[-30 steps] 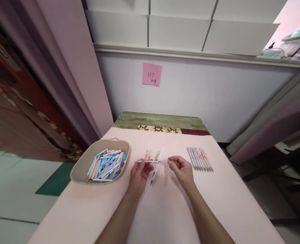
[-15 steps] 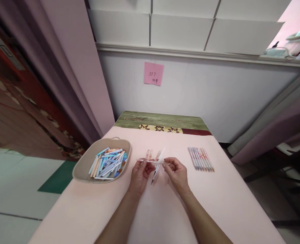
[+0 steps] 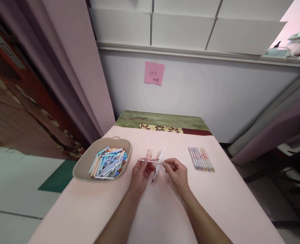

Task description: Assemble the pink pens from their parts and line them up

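Note:
A slim pale pen barrel (image 3: 155,162) with a pinkish left end is held level between my hands, above the table. My left hand (image 3: 139,174) grips its left part between thumb and fingers. At its right end, my right hand (image 3: 176,173) pinches it with thumb and forefinger. Below the barrel lies a thin white pen refill (image 3: 155,174) with a dark tip, slanting on the table. Pink patterned pen parts (image 3: 148,153) lie just beyond my left fingers, partly hidden by them.
A beige basket (image 3: 82,166) full of blue, white and peach pen parts stands on the left. To the right, several patterned pens (image 3: 201,159) lie side by side. A pink cloth (image 3: 228,206) covers the table, whose green far edge (image 3: 162,118) meets the wall.
The view has shifted very slightly. Both hands keep nearly the same hold on the pen barrel, and nothing on the table has visibly moved.

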`<state>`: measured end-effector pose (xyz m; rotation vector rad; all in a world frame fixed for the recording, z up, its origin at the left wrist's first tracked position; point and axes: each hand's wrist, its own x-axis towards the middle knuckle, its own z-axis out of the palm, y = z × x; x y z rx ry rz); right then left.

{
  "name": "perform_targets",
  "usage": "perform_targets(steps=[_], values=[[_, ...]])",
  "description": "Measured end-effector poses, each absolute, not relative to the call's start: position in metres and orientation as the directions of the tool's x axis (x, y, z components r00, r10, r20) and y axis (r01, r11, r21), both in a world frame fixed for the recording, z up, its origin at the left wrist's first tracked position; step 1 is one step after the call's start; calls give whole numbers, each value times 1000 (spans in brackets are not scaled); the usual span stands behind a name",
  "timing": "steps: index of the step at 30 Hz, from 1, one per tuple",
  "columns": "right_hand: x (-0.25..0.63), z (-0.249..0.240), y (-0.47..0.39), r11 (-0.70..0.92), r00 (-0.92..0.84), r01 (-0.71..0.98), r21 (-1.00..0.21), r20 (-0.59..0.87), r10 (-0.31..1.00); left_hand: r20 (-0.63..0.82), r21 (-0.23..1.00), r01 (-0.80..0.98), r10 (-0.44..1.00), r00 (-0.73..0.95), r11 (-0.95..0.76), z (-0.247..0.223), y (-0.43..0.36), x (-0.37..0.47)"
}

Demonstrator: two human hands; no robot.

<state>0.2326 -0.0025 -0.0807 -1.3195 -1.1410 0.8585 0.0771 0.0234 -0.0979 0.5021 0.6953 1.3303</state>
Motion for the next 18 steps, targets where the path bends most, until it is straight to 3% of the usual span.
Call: perform_targets(steps=[5, 12, 18], values=[[235, -78, -3, 58, 236, 215, -975, 109, 966, -167, 691, -699, 981, 95, 185, -97, 23, 78], [238, -75, -3, 144, 150, 271, -952, 189, 970, -165, 699, -693, 982, 89, 180, -97, 23, 77], [239, -79, -3, 72, 144, 299, -952, 120, 982, -164, 700, -692, 983, 85, 177, -98, 23, 77]])
